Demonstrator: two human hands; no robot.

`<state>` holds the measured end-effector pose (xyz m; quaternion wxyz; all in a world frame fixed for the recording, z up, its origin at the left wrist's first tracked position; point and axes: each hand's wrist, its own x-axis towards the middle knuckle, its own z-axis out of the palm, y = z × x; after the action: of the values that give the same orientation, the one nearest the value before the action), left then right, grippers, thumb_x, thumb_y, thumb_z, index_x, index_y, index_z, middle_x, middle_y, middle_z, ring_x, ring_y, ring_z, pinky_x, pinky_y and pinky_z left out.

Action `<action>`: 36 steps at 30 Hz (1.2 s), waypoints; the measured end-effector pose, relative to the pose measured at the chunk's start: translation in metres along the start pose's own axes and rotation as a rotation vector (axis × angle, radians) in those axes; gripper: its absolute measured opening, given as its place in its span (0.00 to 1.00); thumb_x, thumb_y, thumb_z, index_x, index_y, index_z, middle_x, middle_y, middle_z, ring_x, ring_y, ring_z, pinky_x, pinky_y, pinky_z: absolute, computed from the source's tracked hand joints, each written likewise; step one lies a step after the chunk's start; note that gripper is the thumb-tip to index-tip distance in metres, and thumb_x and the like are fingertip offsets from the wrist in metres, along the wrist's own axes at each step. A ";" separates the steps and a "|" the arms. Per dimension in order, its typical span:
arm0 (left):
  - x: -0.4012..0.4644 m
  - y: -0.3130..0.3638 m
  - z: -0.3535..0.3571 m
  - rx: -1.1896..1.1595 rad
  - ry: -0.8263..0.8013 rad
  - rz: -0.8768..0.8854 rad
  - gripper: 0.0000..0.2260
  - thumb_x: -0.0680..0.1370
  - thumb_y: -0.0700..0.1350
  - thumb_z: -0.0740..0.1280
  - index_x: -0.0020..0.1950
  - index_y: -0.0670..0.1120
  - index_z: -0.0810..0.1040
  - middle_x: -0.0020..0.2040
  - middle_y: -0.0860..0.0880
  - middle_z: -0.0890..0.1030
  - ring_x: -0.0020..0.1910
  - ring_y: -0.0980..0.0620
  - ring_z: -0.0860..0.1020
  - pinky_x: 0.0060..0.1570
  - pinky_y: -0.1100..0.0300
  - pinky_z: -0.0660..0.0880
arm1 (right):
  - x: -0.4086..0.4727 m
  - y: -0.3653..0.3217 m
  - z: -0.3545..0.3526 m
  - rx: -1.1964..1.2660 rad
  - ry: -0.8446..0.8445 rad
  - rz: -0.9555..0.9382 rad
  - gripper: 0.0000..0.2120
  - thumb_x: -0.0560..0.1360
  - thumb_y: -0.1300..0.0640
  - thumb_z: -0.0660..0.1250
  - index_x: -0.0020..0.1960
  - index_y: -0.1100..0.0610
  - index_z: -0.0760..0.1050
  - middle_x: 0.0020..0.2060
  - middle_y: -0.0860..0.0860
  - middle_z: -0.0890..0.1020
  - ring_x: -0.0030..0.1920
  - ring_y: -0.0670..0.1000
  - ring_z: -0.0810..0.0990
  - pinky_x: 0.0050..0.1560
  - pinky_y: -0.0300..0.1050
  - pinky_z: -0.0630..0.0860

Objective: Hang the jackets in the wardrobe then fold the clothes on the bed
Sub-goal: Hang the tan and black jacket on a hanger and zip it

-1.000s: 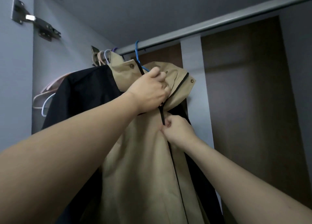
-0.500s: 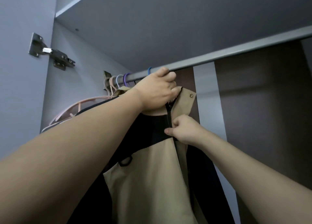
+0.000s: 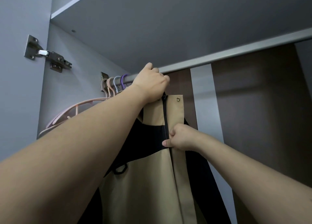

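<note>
A tan and black jacket (image 3: 148, 181) hangs in front of me, its collar raised to the grey wardrobe rail (image 3: 236, 54). My left hand (image 3: 151, 84) grips the top of the collar right at the rail, and the hanger under it is hidden by the fingers. Lower down, my right hand (image 3: 179, 137) pinches the jacket front beside the black zipper (image 3: 165, 115). The zipper runs closed up to the collar.
Several empty hangers (image 3: 114, 85) in pink, white and purple hang at the rail's left end. A pink hanger body (image 3: 74, 112) juts out to the left. A metal door hinge (image 3: 49, 56) sits on the left wall. A shelf (image 3: 152, 21) spans overhead; the wardrobe's dark right side is open.
Both hands have lifted the jacket upward. My left hand has risen from chest height to the rail, and my right hand has followed up along the zipper.
</note>
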<state>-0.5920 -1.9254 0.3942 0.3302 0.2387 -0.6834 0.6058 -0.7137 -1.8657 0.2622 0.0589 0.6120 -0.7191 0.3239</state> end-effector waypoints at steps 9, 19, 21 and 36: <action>-0.008 -0.002 -0.016 -0.478 -0.213 -0.141 0.10 0.83 0.52 0.55 0.48 0.48 0.70 0.48 0.49 0.78 0.47 0.45 0.72 0.49 0.53 0.58 | -0.001 0.009 -0.025 0.111 0.541 -0.010 0.17 0.71 0.43 0.71 0.47 0.52 0.67 0.48 0.49 0.74 0.51 0.53 0.74 0.48 0.46 0.71; -0.034 -0.033 -0.023 -1.149 -0.520 -0.329 0.05 0.77 0.45 0.66 0.47 0.52 0.81 0.38 0.59 0.81 0.41 0.59 0.79 0.42 0.62 0.76 | -0.001 -0.010 -0.023 0.276 0.467 -0.177 0.16 0.78 0.52 0.64 0.39 0.64 0.75 0.34 0.59 0.81 0.38 0.60 0.78 0.41 0.52 0.76; -0.034 -0.035 -0.024 -1.235 -0.461 -0.386 0.09 0.77 0.44 0.64 0.44 0.52 0.83 0.32 0.62 0.80 0.32 0.64 0.77 0.32 0.69 0.72 | 0.000 -0.013 -0.018 0.282 0.473 -0.181 0.16 0.79 0.54 0.63 0.39 0.66 0.73 0.32 0.57 0.77 0.35 0.58 0.73 0.36 0.48 0.70; -0.030 -0.023 -0.023 -0.911 -0.561 -0.229 0.08 0.79 0.44 0.64 0.47 0.46 0.82 0.51 0.50 0.81 0.53 0.48 0.77 0.50 0.60 0.73 | 0.007 -0.003 0.029 0.118 0.557 -0.495 0.19 0.78 0.49 0.60 0.68 0.46 0.73 0.52 0.38 0.70 0.51 0.42 0.73 0.46 0.38 0.70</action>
<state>-0.5516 -1.9089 0.3886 0.2691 0.2967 -0.9081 0.1220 -0.7038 -1.8872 0.2442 0.2933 0.6580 -0.4858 0.4949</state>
